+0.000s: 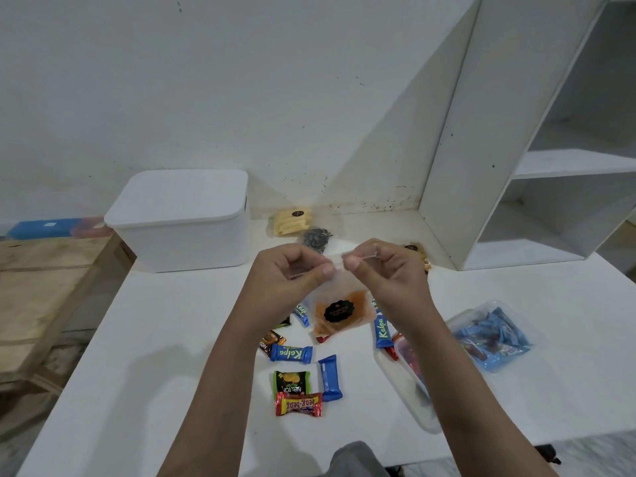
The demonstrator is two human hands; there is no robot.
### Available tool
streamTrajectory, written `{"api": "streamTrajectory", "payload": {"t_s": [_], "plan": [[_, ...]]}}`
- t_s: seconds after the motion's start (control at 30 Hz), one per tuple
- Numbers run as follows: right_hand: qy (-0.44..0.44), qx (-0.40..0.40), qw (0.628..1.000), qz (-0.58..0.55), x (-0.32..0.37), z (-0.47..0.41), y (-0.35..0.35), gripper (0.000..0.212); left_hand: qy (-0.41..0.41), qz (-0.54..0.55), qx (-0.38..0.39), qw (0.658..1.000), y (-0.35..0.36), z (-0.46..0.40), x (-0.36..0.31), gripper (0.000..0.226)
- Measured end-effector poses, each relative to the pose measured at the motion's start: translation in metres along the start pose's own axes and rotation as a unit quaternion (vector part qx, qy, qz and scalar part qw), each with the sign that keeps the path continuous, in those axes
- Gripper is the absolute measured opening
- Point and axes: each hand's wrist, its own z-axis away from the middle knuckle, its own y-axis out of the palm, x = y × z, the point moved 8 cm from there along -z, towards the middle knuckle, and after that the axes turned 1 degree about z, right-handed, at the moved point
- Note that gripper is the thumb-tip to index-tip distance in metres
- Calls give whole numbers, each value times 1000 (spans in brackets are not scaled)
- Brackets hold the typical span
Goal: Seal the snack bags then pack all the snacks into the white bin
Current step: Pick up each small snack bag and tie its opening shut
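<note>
My right forearm hides much of the clear container [409, 380] and the red packets inside it. My hands blur the bag's top edge [339, 263], so I cannot tell whether its strip is closed. The snack bag [418, 251] behind my right hand [389, 273] is mostly covered.

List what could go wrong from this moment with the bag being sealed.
Both the left hand and right hand pinch only the top strip of the clear bag of orange snacks; an unevenly pressed seal may stay partly open. The white bin has its lid on, so packing needs a free hand first.
</note>
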Motion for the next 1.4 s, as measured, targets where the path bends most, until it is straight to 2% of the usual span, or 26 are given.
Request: {"api": "streamTrajectory", "payload": {"t_s": [0.1,0.2,0.3,0.47,0.6,0.7,0.83,0.9,0.93,1.0,1.07,1.13,1.27,1.4], "plan": [[11,-27,999,-46,0,0,-8,10,-2,96,-28,995,-9,-1,4,9],[15,-44,998,-48,2,2,-11,9,5,121,-47,991,-12,-3,7,3],[25,-45,998,-27,2,2,-12,7,11,135,-57,989,-11,-4,8,9],[34,-29,998,54,2,1,-18,14,42,39,-50,997,-16,-7,8,27],[52,50,987,146,5,2,-6,15,44,-62,-30,997,-8,-11,11,31],[70,89,975,189,5,3,5,9,48,-67,-32,996,-6,-12,17,32],[162,83,978,100,-13,5,10,8,29,-94,-76,992,-6,-11,27,21],[221,36,974,42,-27,9,8,6,-23,-123,-114,986,-7,-9,36,9],[246,9,969,27,-34,11,7,6,-54,-132,-127,982,-7,-7,42,14],[284,-20,959,12,-45,15,7,8,-112,-113,-103,982,-1,-7,55,17],[306,-25,952,9,-54,19,9,6,-161,-41,-24,986,17,-5,63,21],[324,-26,946,-11,-62,22,9,6,-186,16,15,982,27,-1,66,26],[345,-3,936,-75,-67,26,11,10,-186,53,-6,981,25,-3,67,26],[343,14,936,-75,-68,27,12,18,-182,52,-20,982,24,-5,70,18]]}}
